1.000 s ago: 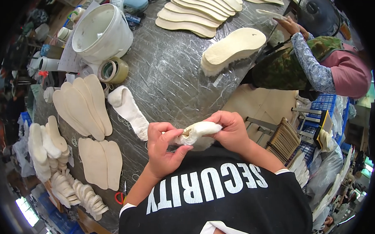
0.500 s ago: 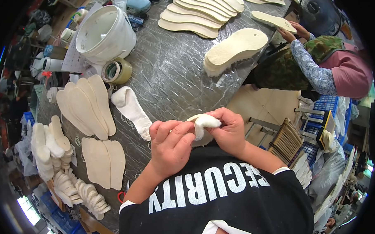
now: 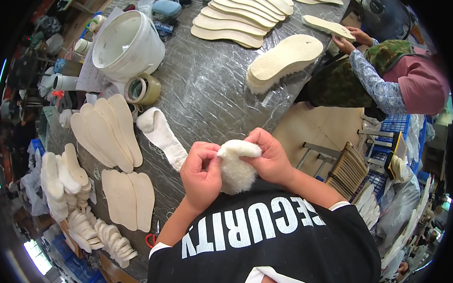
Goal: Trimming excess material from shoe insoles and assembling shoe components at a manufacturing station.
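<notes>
Between my two hands, close to my chest, is a fluffy white fleece insole point(image 3: 237, 174), its fuzzy side showing and its top end bent over. My left hand point(image 3: 201, 168) pinches its left edge with thumb and curled fingers. On the other side, my right hand point(image 3: 270, 157) grips the folded top edge between thumb and fingers. Just left of my left hand, a single white insole point(image 3: 162, 134) with a curled end lies on the table. Beige insoles point(image 3: 107, 130) are fanned out farther left, and a smaller group of insoles point(image 3: 128, 198) lies nearer to me.
A plastic-covered table point(image 3: 198, 85) bears a white bucket point(image 3: 152, 49), a roll of tape point(image 3: 147, 89), red-handled scissors point(image 3: 152, 238) and rows of insoles point(image 3: 235, 19). An insole stack point(image 3: 287, 59) sits near the right edge. Beyond it a co-worker point(image 3: 383, 77) holds another insole. A slatted stool point(image 3: 348, 165) stands right.
The insole in my hands has been opened out from a tight fold, so more of its fluffy side shows. My left hand has shifted slightly and its fingers have turned inward.
</notes>
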A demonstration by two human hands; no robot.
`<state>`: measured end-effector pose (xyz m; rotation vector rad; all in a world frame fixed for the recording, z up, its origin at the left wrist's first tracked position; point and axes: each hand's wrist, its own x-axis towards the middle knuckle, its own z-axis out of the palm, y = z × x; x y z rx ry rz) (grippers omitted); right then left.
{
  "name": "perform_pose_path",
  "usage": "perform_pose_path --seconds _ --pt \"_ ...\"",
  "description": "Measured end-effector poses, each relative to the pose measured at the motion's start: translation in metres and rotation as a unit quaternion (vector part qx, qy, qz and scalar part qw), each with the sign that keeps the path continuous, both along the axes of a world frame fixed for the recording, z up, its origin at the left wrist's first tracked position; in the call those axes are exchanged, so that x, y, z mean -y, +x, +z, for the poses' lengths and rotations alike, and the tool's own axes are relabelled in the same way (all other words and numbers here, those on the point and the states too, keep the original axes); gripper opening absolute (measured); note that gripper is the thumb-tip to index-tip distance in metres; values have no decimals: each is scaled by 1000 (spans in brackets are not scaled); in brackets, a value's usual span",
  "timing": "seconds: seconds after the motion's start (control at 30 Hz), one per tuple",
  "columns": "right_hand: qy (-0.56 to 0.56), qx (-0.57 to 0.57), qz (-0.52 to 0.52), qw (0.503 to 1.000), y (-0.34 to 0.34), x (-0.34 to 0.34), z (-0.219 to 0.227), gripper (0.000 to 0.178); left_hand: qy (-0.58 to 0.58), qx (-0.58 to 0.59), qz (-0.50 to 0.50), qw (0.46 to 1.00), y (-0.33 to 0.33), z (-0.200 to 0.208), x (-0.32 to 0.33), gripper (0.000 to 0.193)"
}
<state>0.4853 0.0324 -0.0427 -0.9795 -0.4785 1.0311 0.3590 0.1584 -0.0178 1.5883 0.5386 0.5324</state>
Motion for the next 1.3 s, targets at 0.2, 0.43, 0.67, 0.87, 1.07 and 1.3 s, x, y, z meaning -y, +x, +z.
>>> perform_pose_path --seconds 0.2,0.43,0.67,0.87,1.07,1.3 --pt "-35 188 -10 981 -5 4 7 24 -49 26 10 998 -4 10 -1 19" --pt "22 315 14 949 -3 1 23 36 250 23 -99 963 -7 26 -24 14" --pt "22 239 77 968 6 2 28 29 207 7 -53 977 -12 24 -10 8" --pt "-21 170 35 985 2 7 15 21 58 17 -45 997 -2 24 -7 7" --pt "25 6 -17 1000 -3 11 4 22 228 66 -50 970 -8 28 -21 30" --pt "69 -20 -19 997 -3 7 1 16 396 22 -119 910 -4 33 -22 31"
